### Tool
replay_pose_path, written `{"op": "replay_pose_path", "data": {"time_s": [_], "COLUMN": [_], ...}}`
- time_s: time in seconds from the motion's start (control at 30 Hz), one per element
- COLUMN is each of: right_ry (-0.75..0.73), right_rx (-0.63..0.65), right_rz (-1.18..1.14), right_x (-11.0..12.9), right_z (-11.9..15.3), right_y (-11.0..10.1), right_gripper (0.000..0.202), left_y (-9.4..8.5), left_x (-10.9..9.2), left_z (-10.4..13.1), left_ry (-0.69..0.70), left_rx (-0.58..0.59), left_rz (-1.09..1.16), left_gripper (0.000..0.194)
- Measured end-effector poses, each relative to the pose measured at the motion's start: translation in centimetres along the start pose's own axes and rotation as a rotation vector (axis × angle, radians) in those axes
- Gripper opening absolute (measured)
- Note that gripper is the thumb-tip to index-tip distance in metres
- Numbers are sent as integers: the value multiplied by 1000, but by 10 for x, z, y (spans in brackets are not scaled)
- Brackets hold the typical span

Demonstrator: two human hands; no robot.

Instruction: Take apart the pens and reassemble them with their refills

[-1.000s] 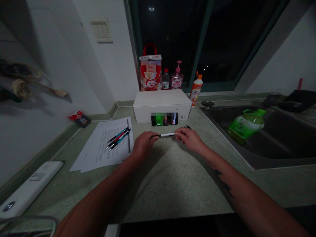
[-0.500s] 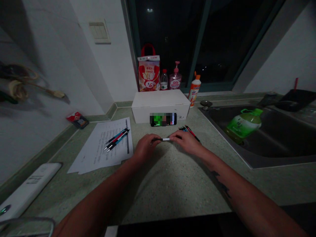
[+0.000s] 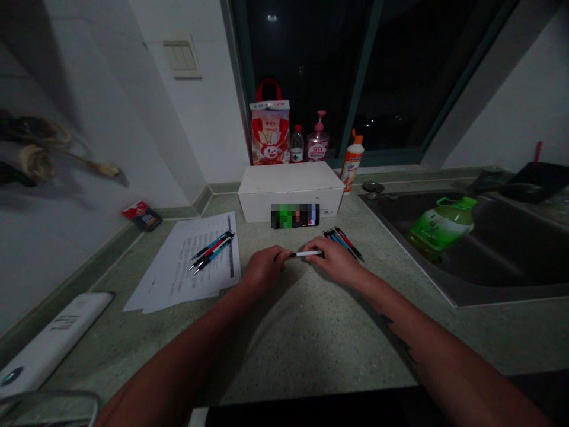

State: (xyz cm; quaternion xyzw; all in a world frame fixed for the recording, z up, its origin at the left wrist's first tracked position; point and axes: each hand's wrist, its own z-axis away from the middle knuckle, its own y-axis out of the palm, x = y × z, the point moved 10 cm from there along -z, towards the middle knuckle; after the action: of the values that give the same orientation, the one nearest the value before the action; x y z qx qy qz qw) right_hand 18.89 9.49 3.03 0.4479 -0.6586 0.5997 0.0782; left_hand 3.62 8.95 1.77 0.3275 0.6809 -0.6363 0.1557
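Observation:
Between my two hands a slim pen (image 3: 306, 254), white in the middle with dark ends, lies level just above the counter. My left hand (image 3: 265, 265) is closed, its fingers pinching the pen's left end. My right hand (image 3: 334, 258) grips the right end between thumb and fingers. Beyond my right hand, several pens (image 3: 343, 242) with dark, blue and red barrels lie side by side on the counter. Left of my left hand, several more pens (image 3: 212, 252) rest on printed paper sheets (image 3: 178, 279).
A phone (image 3: 296, 216) leans against a white box (image 3: 288, 178) at the back. Bottles and a red bag (image 3: 270, 136) stand behind it. The sink (image 3: 489, 261) on the right holds a green jug (image 3: 444, 225). A white device (image 3: 57, 338) lies at left.
Both hands have shifted slightly on the pen, and more of its white barrel shows now. The right-hand row of pens is less covered. The view has moved a little.

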Motion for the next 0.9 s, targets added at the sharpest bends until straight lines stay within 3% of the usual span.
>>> {"op": "replay_pose_path", "data": {"time_s": [0.13, 0.37, 0.6, 0.73, 0.9], "right_ry": [28, -92, -21, -41, -93], "right_rx": [109, -33, -62, -73, -17], "right_rz": [-17, 79, 157, 190, 189], "right_x": [-2, 18, 7, 9, 17], "right_z": [1, 2, 3, 3, 4], "right_y": [11, -7, -14, -19, -9], "right_gripper": [22, 7, 6, 11, 18], "left_y": [0, 4, -4, 0, 12], "left_x": [-3, 3, 13, 6, -11], "left_z": [0, 1, -1, -2, 2], "left_ry": [21, -69, -122, -11, 155], "left_rx": [2, 32, -23, -33, 56], "left_rz": [-15, -6, -5, 94, 143], "left_gripper": [40, 41, 43, 22, 21]}}
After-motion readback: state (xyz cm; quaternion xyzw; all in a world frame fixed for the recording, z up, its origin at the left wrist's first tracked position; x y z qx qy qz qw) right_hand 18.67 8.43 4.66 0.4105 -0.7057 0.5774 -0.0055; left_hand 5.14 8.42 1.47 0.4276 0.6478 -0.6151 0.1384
